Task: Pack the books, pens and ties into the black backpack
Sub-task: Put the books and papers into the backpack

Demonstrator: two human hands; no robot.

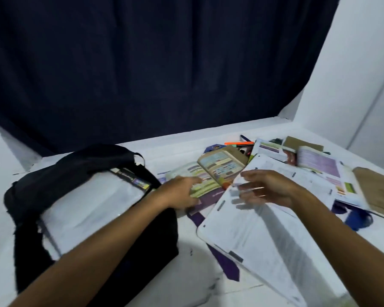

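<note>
The black backpack (53, 173) lies open at the left of the white table (186, 273), with a white book (87, 209) sticking out of its mouth. My left hand (182, 193) reaches past it and rests its fingers on the page of an open colourful book (217, 169). My right hand (264, 189), blurred, has its fingers spread just above or touching a large white book (259, 235) that lies slanted. A purple tie (228, 267) runs under that white book. An orange pen (239, 143) and a dark pen lie behind the books.
More open books (319, 165) and a brown notebook (381, 191) are heaped at the right, with a blue tie (359, 218) below them. A dark curtain (142, 63) hangs behind the table, and a white wall (353, 74) stands at the right.
</note>
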